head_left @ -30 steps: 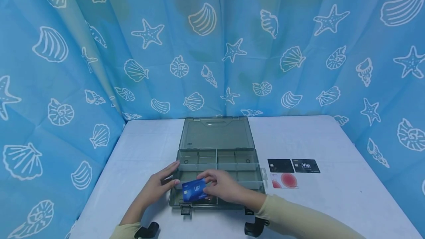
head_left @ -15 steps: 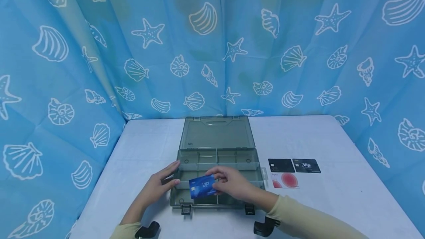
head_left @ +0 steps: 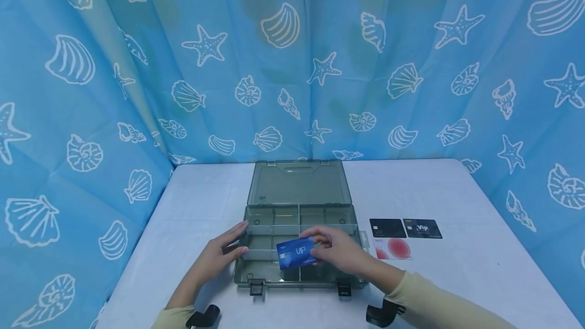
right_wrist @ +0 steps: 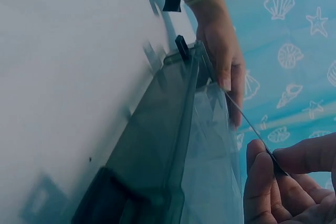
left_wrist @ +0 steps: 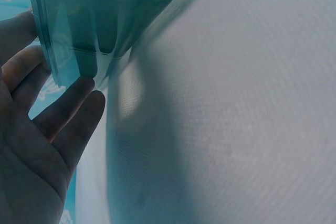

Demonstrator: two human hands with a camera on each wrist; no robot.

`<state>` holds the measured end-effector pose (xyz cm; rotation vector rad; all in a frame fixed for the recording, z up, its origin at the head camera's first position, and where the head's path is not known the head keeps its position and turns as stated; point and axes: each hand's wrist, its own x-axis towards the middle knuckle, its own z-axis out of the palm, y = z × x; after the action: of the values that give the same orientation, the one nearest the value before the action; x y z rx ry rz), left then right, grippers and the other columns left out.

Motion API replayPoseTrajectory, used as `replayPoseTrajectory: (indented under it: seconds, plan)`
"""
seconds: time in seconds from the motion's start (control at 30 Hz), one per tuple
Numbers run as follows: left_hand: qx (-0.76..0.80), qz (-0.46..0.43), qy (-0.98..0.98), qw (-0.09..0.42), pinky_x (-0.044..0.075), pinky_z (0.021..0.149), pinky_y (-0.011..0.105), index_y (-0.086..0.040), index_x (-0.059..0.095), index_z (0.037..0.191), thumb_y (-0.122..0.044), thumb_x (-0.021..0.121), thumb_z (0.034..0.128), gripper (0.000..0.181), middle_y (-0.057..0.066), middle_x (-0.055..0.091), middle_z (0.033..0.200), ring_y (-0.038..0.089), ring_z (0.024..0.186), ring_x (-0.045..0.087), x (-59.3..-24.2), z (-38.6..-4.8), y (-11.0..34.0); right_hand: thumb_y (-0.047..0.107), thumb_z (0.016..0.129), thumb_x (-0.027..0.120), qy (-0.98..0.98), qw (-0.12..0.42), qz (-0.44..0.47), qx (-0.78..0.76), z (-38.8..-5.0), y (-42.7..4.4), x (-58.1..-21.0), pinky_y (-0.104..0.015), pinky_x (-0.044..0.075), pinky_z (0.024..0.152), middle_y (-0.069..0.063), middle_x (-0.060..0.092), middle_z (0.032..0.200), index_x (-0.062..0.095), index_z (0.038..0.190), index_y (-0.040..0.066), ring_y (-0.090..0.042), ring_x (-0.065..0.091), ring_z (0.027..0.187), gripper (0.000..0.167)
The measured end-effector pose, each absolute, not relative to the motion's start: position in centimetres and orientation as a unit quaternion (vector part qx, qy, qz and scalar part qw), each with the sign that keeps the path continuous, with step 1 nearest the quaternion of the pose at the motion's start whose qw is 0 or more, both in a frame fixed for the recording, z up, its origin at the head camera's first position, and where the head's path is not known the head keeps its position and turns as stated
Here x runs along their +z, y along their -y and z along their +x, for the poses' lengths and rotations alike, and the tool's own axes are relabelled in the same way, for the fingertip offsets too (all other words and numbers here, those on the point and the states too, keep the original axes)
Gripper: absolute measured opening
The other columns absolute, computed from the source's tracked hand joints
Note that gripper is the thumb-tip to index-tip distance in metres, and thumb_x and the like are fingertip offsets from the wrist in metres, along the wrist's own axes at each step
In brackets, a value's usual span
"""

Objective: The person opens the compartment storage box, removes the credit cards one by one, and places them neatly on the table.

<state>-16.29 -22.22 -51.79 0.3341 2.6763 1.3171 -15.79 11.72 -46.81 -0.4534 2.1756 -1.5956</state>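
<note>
A grey translucent compartment box [head_left: 258,269] stands on the table, its lid [head_left: 297,184] folded back. My right hand [head_left: 340,250] pinches a blue VIP card [head_left: 291,255] between thumb and fingers. In the head view the card covers part of the box's lengthwise divider. The right wrist view catches the card [right_wrist: 247,119] nearly edge-on, above the box. My left hand [head_left: 212,258] touches the box's left side with extended fingers. In the left wrist view, these fingers [left_wrist: 79,135] lie against the box wall [left_wrist: 110,9].
Two black cards [head_left: 387,228], one marked Vip [head_left: 422,228], lie side by side to the right of the box. Just below them is a white card with red circles [head_left: 397,249]. Two black latches [head_left: 257,288] hang at the box's front. A blue shell-print curtain [head_left: 292,65] surrounds the white table [head_left: 457,288].
My right hand has carried the blue VIP card rightward and slightly up in the view, from over the front left compartment toward the middle divider. My left hand stays in place.
</note>
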Motion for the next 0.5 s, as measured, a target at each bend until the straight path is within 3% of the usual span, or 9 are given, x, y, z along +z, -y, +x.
replayPoseTrajectory:
  seconds: [0.5]
  plan:
    - [0.438, 0.112, -0.889, 0.072, 0.040, 0.116, 0.047, -0.018, 0.041, 0.156, -0.025, 0.072, 0.0964, 0.068, 0.004, 0.033, 0.164, 0.030, 0.149, 0.033, -51.8, -16.3, 22.3, 0.007, 0.098, 0.064, -0.790, 0.186, -0.120, -0.572, -15.7, -14.7, -46.5, -0.039, 0.065, 0.082, -0.019, 0.064, 0.128, 0.063, 0.133, 0.008, -0.030, 0.066, 0.109, 0.035]
